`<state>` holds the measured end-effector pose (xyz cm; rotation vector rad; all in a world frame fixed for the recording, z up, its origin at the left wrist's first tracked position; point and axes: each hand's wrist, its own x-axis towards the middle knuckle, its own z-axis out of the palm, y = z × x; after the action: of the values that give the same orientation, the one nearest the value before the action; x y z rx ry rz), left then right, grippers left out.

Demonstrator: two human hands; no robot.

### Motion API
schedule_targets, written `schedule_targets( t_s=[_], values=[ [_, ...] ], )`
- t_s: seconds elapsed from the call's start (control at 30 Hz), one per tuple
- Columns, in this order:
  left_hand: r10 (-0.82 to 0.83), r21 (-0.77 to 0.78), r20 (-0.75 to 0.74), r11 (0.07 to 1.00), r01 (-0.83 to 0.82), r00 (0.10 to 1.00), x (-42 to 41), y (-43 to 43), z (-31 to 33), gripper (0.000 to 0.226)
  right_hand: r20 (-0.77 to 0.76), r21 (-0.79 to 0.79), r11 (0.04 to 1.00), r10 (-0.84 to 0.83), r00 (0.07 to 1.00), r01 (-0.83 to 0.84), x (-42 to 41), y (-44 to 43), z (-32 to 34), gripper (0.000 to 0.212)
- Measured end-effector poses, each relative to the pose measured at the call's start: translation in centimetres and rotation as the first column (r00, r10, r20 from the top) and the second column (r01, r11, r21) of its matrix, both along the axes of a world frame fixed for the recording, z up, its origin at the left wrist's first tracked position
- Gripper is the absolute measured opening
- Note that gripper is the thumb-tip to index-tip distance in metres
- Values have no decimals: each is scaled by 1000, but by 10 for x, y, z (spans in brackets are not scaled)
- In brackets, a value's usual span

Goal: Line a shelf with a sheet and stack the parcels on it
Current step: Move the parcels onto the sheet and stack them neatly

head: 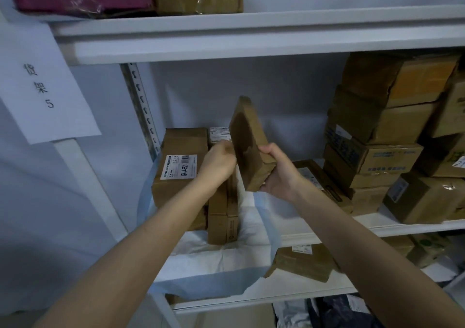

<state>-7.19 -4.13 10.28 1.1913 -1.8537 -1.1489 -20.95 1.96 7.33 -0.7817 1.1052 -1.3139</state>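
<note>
Close head view toward the shelf [390, 228]

Open gap on the sheet [226, 259] btwn the upright boxes [222, 217] and the flat carton [324, 184] lying to the R: bare liner there, back to the wall. The held parcel [249, 146], tilted on end, sits right in front of that gap. The right hand [279, 174] grips its lower end; the left hand [219, 164] is at its L face, grip unclear. L side blocked: labelled box stack [181, 176] stands beside the slotted post [143, 111]. R side walled off by the carton pile [390, 139], reaching nearly to the upper shelf board [251, 41]. Good headroom abv the L stack and the gap. Sheet's front edge hangs bunched over the shelf lip.
</note>
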Motion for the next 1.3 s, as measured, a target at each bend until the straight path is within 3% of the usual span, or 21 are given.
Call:
schedule_targets(
  t_s=[0.07, 0.1, 0.23, 0.3, 0.37, 0.47, 0.57, 0.67, 0.73, 0.83, 0.93, 1.03, 1.13, 1.2, 1.3],
  values=[
    [52, 171, -259, 985, -8, 964, 8, -1, 22, 14, -205, -46, 999, -6, 979, -4, 11, -8, 13, 40],
    [55, 220, -315, 975, 16, 948, 11, -4, 30, 18, -311, -81, 997, -25, 950, 0, 18, -12, 18, 41],
    [91, 171, -309, 985, -38, 947, 20, -15, 47, 18, -488, -194, 981, -80, 869, -19, 42, -37, 29, 64],
    [201, 228, -368, 966, -122, 908, 29, -28, 53, 15, -453, -186, 982, -58, 889, -30, 47, -48, 37, 82],
    [274, 326, -405, 935, -142, 872, 43, -46, 59, 14, -412, -145, 987, -121, 903, 66, 44, -59, 43, 83],
    [249, 435, -351, 897, -78, 903, 65, -70, 64, 34, -337, -26, 993, -117, 934, 115, 40, -77, 45, 59],
    [219, 450, -354, 892, -40, 909, 72, -85, 59, 32, -92, -33, 981, -192, 977, 190, 45, -95, 51, 48],
    [288, 432, -422, 898, -89, 860, 74, -102, 52, 31, -47, -37, 951, -308, 950, 307, 47, -107, 54, 33],
    [321, 397, -347, 902, -172, 881, 75, -115, 50, 46, -106, -23, 974, -225, 969, 224, 51, -108, 53, 35],
    [339, 261, -74, 914, -310, 938, 78, -126, 43, 64, -227, 22, 998, -50, 973, 57, 60, -107, 42, 22],
    [274, 193, 93, 938, -287, 957, 80, -132, 32, 32, -406, 106, 994, 10, 914, 36, 65, -106, 25, 39],
    [268, 116, 206, 948, -296, 941, 83, -132, 28, 9, -679, 179, 984, 124, 724, -1, 69, -100, 21, 24],
    [276, 83, 233, 950, -301, 933, 83, -131, 25, 14, -774, 120, 993, 97, 626, -7, 70, -97, 23, 23],
    [280, 55, 269, 951, -305, 922, 81, -123, 26, 5, -823, 63, 998, 54, 566, -3, 70, -94, 22, 31],
    [284, -64, 415, 957, -284, 864, 74, -112, 25, 31, -826, -55, 991, -113, 552, 122, 57, -88, 18, 36]
  ],
)
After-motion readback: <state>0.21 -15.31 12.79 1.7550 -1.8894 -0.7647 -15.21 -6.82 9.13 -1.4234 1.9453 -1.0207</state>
